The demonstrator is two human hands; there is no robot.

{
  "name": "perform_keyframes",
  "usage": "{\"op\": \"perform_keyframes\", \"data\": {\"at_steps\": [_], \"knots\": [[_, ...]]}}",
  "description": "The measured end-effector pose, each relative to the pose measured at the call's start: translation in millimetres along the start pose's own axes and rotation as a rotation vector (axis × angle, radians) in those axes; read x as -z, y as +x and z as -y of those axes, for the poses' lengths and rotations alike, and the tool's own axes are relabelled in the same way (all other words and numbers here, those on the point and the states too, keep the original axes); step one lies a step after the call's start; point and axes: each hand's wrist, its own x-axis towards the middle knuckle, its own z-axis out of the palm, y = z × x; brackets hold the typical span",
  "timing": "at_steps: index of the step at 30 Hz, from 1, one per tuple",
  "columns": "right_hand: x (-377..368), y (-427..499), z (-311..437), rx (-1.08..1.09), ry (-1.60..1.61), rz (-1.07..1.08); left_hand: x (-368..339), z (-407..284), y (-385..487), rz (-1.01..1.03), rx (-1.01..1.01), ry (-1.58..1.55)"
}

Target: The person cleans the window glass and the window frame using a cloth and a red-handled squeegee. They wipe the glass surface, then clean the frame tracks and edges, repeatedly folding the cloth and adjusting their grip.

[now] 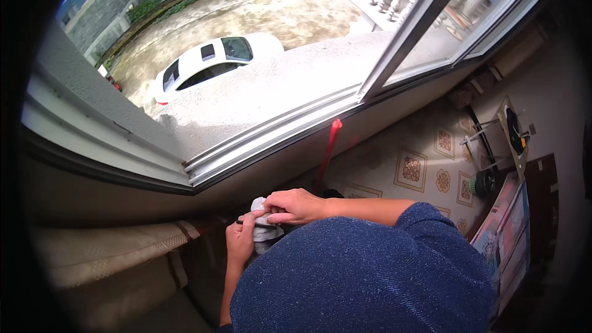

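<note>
My left hand (241,239) grips a thin dark stick-like item (265,225) that lies across a bunched white cloth-like piece (264,235). My right hand (296,206) reaches in from the right, its fingertips pinched at the top of the white piece, close against my left fingers. What exactly lies between the right fingertips is too small to tell. My blue sleeve and shirt hide the lower part of the white piece. Both hands are low, just below the corner of an open sliding window (277,136).
A red rod (329,150) stands by the wall under the window. Fabric-covered furniture (120,254) is at the left. A small table (511,138) holding a black and yellow item and a pink-and-blue box (504,236) are at the right. Outside, a white car (217,62) is parked.
</note>
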Motion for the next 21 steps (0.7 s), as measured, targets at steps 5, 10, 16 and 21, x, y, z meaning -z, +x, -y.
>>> {"op": "perform_keyframes", "data": {"at_steps": [5,10,16,21], "knots": [[-24.7,-60.9,-16.0,-0.081,0.064,-0.284,-32.1,-10.6,-11.8,0.149,0.111,-0.017],[-33.5,-111.6,3.5,-0.030,0.009,-0.410,-74.5,-3.6,-31.6,0.258,0.055,0.138],[-44.5,-238.2,7.3,-0.132,-0.071,-0.540,-164.4,18.9,-70.7,0.463,0.022,0.192],[-74.9,-374.4,23.6,-0.379,0.095,-0.731,-258.1,36.7,-128.0,0.747,0.111,0.294]]}}
